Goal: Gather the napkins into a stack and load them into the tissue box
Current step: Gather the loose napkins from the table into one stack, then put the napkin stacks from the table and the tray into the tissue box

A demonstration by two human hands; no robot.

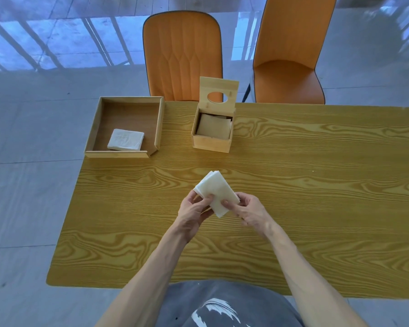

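Note:
A stack of white napkins (216, 191) is held above the middle of the wooden table (293, 185), tilted with one corner pointing away from me. My left hand (195, 212) grips its left edge and my right hand (248, 210) grips its right edge, thumbs on top. Beyond them stands the wooden tissue box (211, 140), its lid with an oval hole hinged up and back, with several napkins lying inside. A second pile of white napkins (125, 139) lies in the wooden tray (159, 123) at the table's far left.
Two orange chairs stand behind the table, one (183, 55) behind the tissue box and one (291, 55) to its right. The table's near edge runs just in front of my grey shirt. Pale tiled floor surrounds the table.

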